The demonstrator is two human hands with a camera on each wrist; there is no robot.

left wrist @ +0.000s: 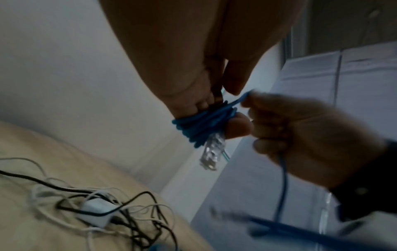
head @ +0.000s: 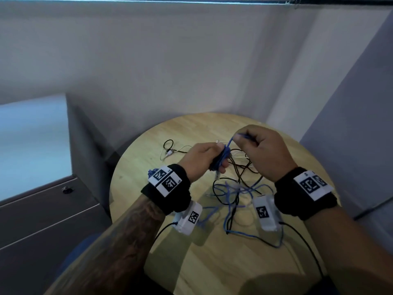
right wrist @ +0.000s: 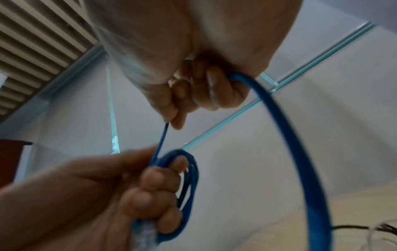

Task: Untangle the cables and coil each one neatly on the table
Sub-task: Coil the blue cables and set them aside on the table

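Observation:
My left hand [head: 209, 157] grips a small coil of blue network cable [head: 222, 157] above the round wooden table [head: 212, 262]. In the left wrist view several blue loops [left wrist: 201, 124] wrap the fingers, and a clear plug [left wrist: 213, 150] hangs below them. My right hand [head: 258, 150] pinches the same blue cable [right wrist: 163, 135] just above the coil, with the loose length [right wrist: 300, 152] running down out of the fist. Black, white and blue cables [head: 236, 188] lie tangled on the table under both hands.
A white adapter block [left wrist: 96, 212] sits among black and white leads on the table. A small black loop with a white connector [head: 169, 150] lies at the far left of the table. A grey cabinet [head: 42, 209] stands to the left, and walls close behind.

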